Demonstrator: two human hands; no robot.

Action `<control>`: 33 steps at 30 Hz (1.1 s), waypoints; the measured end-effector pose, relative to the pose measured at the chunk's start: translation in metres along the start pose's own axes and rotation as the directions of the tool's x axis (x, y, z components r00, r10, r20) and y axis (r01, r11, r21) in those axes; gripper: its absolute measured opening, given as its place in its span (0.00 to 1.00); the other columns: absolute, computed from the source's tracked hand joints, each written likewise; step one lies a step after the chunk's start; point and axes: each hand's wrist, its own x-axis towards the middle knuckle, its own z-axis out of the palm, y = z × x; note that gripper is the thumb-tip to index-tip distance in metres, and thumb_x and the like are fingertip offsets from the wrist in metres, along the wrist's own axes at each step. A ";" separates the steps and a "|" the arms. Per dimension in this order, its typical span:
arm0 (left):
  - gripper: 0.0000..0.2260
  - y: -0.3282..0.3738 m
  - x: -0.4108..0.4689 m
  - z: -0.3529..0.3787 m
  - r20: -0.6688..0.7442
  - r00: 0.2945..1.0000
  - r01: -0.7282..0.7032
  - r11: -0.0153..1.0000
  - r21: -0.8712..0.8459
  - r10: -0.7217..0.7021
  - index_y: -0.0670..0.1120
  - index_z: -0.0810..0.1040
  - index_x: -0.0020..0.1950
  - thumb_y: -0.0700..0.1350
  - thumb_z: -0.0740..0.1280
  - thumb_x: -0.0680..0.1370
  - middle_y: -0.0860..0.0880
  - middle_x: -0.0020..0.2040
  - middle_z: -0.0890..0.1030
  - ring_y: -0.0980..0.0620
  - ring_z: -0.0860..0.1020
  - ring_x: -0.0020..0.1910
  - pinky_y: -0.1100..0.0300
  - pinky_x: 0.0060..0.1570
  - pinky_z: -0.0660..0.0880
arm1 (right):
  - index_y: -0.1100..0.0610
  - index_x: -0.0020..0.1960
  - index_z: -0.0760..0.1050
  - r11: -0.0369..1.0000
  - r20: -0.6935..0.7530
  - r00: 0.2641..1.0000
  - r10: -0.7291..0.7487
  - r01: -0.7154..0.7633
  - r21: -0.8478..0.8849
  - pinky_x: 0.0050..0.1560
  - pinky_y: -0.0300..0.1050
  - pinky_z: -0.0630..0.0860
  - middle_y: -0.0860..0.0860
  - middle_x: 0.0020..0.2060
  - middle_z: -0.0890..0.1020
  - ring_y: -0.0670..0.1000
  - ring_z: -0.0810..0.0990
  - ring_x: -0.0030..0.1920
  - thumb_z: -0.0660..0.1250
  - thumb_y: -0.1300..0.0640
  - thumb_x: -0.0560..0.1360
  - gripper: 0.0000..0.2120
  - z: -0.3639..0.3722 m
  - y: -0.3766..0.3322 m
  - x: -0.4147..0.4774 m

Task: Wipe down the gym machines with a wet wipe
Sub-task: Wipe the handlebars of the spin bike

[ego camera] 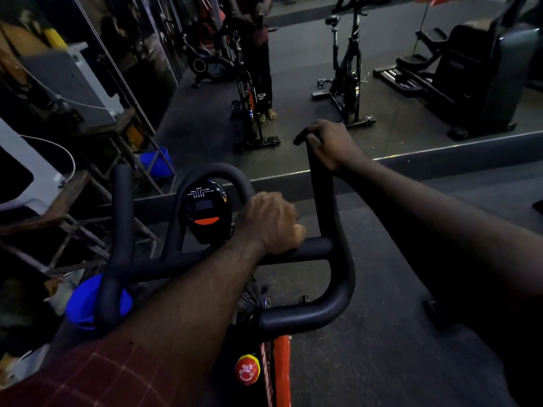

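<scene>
A spin bike with black padded handlebars (338, 312) and an orange frame (282, 371) stands right below me. My left hand (271, 223) grips the handlebar's cross bar beside the black console (205, 212). My right hand (327, 143) grips the tip of the right upright horn of the handlebar. No wet wipe shows in either hand; anything under the fingers is hidden.
A wall mirror (323, 83) ahead reflects this bike, a second bike (346, 80) and a stepper machine (470, 83). Wooden shelving (88, 201) and a blue bucket (97, 304) crowd the left. Dark rubber floor (396, 333) lies to the right. A red stop knob (247, 370) sits on the frame.
</scene>
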 end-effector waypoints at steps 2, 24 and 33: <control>0.18 0.001 0.000 -0.001 -0.001 1.000 0.006 1.000 0.004 -0.006 0.49 0.87 0.54 0.58 0.64 0.75 0.41 0.52 0.83 0.39 0.80 0.53 0.53 0.49 0.70 | 0.55 0.59 0.85 0.874 -0.024 0.971 0.237 -0.202 0.442 0.59 0.43 0.77 0.52 0.55 0.86 0.50 0.84 0.55 0.58 0.53 0.75 0.21 0.000 -0.002 0.004; 0.15 0.000 0.004 0.009 -0.056 0.998 -0.010 1.000 0.021 0.011 0.47 0.84 0.40 0.57 0.66 0.73 0.45 0.42 0.80 0.43 0.78 0.45 0.56 0.42 0.62 | 0.41 0.49 0.84 0.818 -0.375 0.858 0.351 -0.087 0.568 0.60 0.51 0.82 0.49 0.52 0.86 0.46 0.86 0.52 0.71 0.63 0.76 0.15 0.012 0.023 -0.042; 0.18 0.000 0.008 0.013 -0.048 0.999 -0.008 0.998 0.058 0.011 0.47 0.83 0.37 0.58 0.60 0.70 0.50 0.37 0.69 0.48 0.67 0.39 0.56 0.41 0.59 | 0.64 0.54 0.85 0.708 -0.234 0.862 0.450 -0.184 0.682 0.53 0.44 0.81 0.58 0.49 0.85 0.48 0.84 0.50 0.71 0.69 0.78 0.07 0.055 0.023 -0.181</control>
